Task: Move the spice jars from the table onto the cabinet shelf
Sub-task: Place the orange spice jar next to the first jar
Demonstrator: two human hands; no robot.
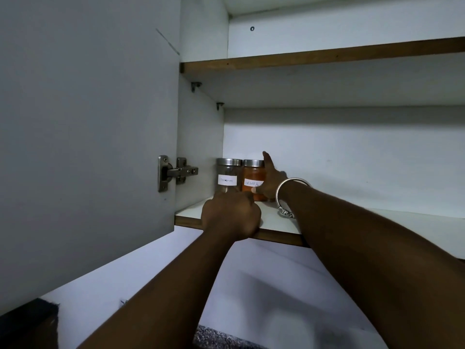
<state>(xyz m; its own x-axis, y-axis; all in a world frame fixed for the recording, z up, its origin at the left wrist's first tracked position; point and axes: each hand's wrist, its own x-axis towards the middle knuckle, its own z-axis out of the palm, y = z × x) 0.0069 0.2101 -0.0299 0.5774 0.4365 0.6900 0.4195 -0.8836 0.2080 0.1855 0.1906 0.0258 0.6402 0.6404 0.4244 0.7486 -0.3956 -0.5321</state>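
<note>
Since both jars stand side by side in the shelf's (274, 222) back-left corner, prob to save room, right hand (270, 181) clasps the orange jar (253, 176) w/ thumb on its label, while left hand (230, 215) curls its fingers at the dark jar's (227, 176) base, grip unclear tbh.

A dark jar (227, 172) is seen at the left hand (230, 217), an orange jar (253, 175) at the right hand (271, 183); silver lids (229, 161) and white labels (227, 180) are carried by both.
</note>
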